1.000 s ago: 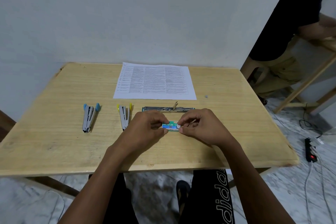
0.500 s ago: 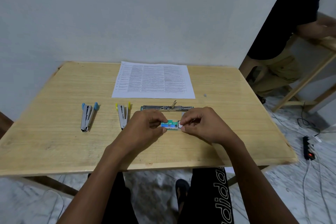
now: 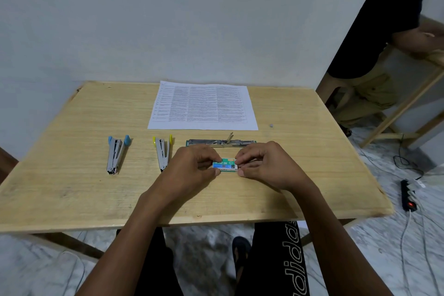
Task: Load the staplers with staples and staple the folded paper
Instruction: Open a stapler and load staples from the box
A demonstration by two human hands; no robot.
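A small green and blue staple box [image 3: 225, 165] lies on the wooden table [image 3: 72, 187] between my hands. My left hand [image 3: 192, 171] pinches its left end. My right hand [image 3: 266, 166] pinches the white inner tray at its right end. A blue-tipped stapler [image 3: 116, 152] and a yellow-tipped stapler [image 3: 163, 151] lie to the left. A long green stapler [image 3: 221, 143], opened flat, lies just behind my hands. The printed paper sheet [image 3: 204, 106] lies flat at the back.
A small grey bit [image 3: 271, 125] sits on the table right of the sheet. Another person [image 3: 374, 38] leans on a wooden frame [image 3: 408, 103] at the right. A power strip [image 3: 408, 196] and cables lie on the marble floor.
My hands and the box stay in nearly the same place. The white inner tray showed at the box's right end half a second ago and is still pinched there.
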